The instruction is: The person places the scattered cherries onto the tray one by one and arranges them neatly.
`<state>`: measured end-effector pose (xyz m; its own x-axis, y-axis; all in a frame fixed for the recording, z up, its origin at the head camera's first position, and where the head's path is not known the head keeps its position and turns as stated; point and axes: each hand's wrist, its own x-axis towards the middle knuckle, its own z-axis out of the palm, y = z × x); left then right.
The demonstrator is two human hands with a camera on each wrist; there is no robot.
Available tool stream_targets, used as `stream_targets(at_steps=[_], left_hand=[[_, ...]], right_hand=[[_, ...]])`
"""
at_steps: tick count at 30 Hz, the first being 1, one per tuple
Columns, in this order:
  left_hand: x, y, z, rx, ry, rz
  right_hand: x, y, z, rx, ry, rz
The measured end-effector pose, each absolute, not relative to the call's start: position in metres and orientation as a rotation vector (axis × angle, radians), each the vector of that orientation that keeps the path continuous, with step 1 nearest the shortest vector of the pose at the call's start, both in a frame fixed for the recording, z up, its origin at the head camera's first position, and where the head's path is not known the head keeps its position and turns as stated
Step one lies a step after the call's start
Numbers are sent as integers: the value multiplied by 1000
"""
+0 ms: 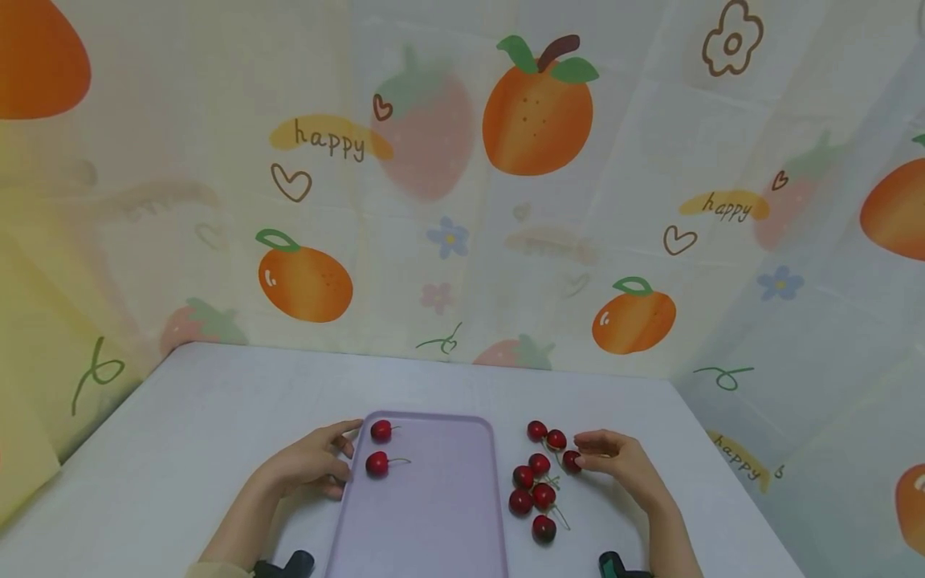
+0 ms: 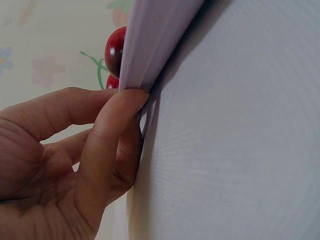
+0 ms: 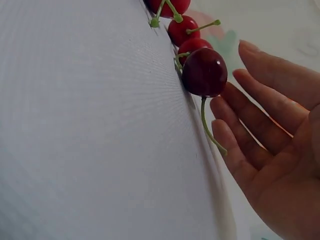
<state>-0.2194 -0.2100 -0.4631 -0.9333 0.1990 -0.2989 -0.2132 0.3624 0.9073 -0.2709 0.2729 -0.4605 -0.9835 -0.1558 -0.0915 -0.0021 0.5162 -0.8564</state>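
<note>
My left hand [image 1: 312,463] is at the left edge of a lilac tray [image 1: 433,522]; in the left wrist view its thumb and bent fingers [image 2: 102,135] hold the tray's rim [image 2: 150,45]. Two red cherries with stems, an upper cherry [image 1: 381,431] and a lower cherry [image 1: 377,464], lie in the tray's far left part. My right hand [image 1: 623,461] reaches around the rightmost loose cherry [image 1: 572,461], its thumb and fingers spread. In the right wrist view a gap shows between the fingertips and a dark cherry [image 3: 204,73] with a hanging stem.
Several more cherries [image 1: 532,478] lie in a cluster on the white table [image 1: 426,381], right of the tray. A fruit-printed cloth [image 1: 462,265] hangs behind the table and down both sides. Dark straps or devices [image 1: 285,564] show near the wrists.
</note>
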Motion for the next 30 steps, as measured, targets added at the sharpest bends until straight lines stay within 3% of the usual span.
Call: stream_targets(at_steps=[30], left_hand=[[-219, -209, -461, -19, 2292, 1566]], right_hand=[[-273, 273, -467, -193, 2589, -1372]])
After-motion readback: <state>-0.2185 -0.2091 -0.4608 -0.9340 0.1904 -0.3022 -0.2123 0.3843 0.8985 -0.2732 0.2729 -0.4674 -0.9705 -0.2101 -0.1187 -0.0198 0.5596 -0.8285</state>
